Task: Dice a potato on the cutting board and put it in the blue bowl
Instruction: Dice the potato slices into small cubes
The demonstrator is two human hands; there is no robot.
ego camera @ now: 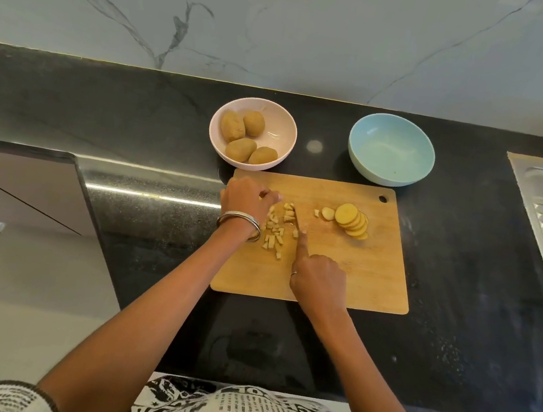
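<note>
Wooden cutting board [340,277]: right hand [317,279] grips the knife [298,221], forefinger along its spine for control; left hand [247,199], fingers curled, steadies potato dice [275,229] near the board's left edge. Slices [353,220] wait rightward; blue bowl [391,149] sits behind.

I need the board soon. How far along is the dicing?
Done: part of the potato is diced, the dice lying on the board. In hand: the right hand works a knife beside them while the left hand steadies pieces. Left: a row of slices is uncut, and the blue bowl is empty.
</note>
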